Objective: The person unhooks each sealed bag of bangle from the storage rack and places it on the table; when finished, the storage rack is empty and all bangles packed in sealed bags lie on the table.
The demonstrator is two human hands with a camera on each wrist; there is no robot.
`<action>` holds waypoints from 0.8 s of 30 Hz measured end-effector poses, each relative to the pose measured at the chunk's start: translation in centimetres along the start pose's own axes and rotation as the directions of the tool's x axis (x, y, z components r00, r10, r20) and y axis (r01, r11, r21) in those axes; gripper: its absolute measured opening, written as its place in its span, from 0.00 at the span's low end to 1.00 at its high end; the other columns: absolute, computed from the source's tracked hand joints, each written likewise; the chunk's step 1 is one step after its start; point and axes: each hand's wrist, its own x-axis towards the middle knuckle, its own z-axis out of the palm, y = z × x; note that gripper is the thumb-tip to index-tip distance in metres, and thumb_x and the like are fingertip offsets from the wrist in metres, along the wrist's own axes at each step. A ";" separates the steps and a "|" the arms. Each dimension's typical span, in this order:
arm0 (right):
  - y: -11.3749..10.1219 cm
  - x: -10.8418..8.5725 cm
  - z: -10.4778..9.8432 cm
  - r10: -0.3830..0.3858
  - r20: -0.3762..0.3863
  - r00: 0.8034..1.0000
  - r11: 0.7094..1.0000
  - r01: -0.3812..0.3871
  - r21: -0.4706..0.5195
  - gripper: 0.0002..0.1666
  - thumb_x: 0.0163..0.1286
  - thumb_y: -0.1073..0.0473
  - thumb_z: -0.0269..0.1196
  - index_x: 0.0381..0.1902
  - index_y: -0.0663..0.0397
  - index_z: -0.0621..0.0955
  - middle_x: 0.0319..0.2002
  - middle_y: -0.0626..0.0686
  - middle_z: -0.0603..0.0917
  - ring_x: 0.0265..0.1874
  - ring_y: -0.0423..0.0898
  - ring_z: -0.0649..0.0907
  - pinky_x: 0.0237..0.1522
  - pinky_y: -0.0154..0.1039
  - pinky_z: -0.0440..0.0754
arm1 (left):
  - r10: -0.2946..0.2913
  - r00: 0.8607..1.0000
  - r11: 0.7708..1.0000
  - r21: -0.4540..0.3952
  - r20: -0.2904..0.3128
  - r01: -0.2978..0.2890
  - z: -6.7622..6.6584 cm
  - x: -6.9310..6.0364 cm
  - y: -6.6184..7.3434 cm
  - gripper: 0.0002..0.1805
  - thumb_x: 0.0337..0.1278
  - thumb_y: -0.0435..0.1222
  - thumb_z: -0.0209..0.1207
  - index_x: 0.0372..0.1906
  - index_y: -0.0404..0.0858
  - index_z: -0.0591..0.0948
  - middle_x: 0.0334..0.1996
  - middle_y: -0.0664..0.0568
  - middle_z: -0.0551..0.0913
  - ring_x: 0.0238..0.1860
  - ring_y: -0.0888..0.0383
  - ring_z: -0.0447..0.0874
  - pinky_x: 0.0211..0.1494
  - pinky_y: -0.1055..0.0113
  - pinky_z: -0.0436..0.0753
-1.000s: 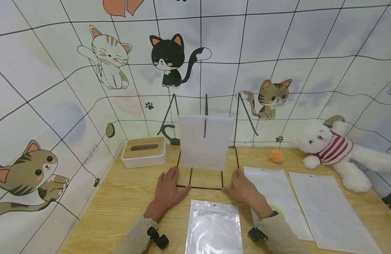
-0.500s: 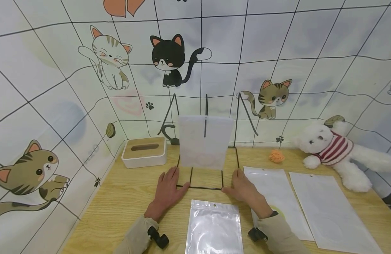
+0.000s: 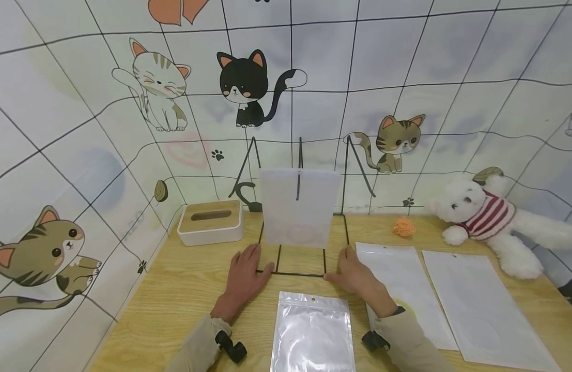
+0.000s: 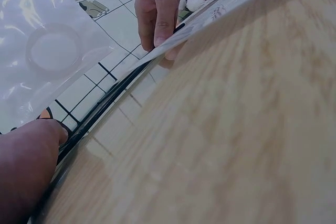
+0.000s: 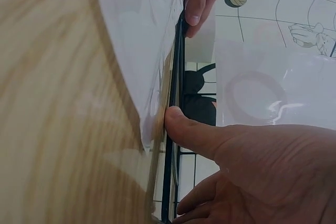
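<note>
A: What stood leftmost?
B: Tissue box (image 3: pixel 210 235). Left grip (image 3: pixel 243 276) rested loosely extended, holding nothing, by the wire rack's (image 3: pixel 299 274) near-left corner; hanging bag (image 3: pixel 283 217) hid its middle.
A: Right grip (image 3: pixel 355 275)?
B: Also extended, touching near-right corner, not curled round it. White bags (image 3: pixel 481 299), plush toy (image 3: pixel 488 217) lay beyond.

On a wood-grain table (image 3: pixel 151 310) stands a black wire display rack (image 3: pixel 300 274), a frosted white bag (image 3: pixel 295 222) hanging from its middle prong. The person's left grip (image 3: pixel 243 277) touches the left side of the rack's base, the right grip (image 3: pixel 355 272) its front right corner. A silvery zip bag (image 3: pixel 312 336) lies flat in front of the rack; two whitish bags (image 3: pixel 483 307) lie side by side to the right. Near the wall (image 3: pixel 323 57), printed with cartoon cats (image 3: pixel 244 80), are a wood-topped tissue box (image 3: pixel 211 225), an orange crinkled ball (image 3: pixel 404 227) and a white plush toy (image 3: pixel 462 201) in a striped sweater (image 3: pixel 490 216)
</note>
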 end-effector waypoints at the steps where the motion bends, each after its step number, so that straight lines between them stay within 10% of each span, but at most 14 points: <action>1: 0.0 0.0 0.0 -0.003 0.000 1.000 1.000 0.003 -0.001 0.57 0.71 0.44 0.64 0.71 0.86 0.51 0.73 0.82 0.45 0.72 0.73 0.59 0.52 0.57 0.82 | -0.002 1.000 1.000 -0.005 -0.007 0.002 0.0 0.0 0.0 0.36 0.67 0.52 0.55 0.68 0.28 0.72 0.67 0.39 0.75 0.70 0.44 0.71 0.72 0.39 0.64; 11: -0.2 -0.1 0.1 -0.006 -0.004 1.000 1.000 0.006 0.024 0.57 0.70 0.45 0.64 0.70 0.88 0.51 0.72 0.84 0.45 0.71 0.74 0.60 0.55 0.58 0.81 | -0.217 0.955 0.947 -0.280 -0.203 0.156 -0.9 0.9 0.1 0.13 0.67 0.43 0.59 0.49 0.39 0.84 0.44 0.48 0.88 0.45 0.49 0.88 0.45 0.50 0.85; 24: -0.1 0.1 0.3 0.012 -0.029 0.999 1.000 -0.012 0.002 0.57 0.70 0.45 0.64 0.69 0.89 0.51 0.71 0.84 0.48 0.68 0.73 0.66 0.45 0.54 0.84 | -0.193 0.962 0.887 -0.454 -0.192 0.087 -4.6 3.3 2.9 0.10 0.69 0.41 0.58 0.47 0.40 0.83 0.43 0.50 0.88 0.41 0.53 0.88 0.43 0.59 0.84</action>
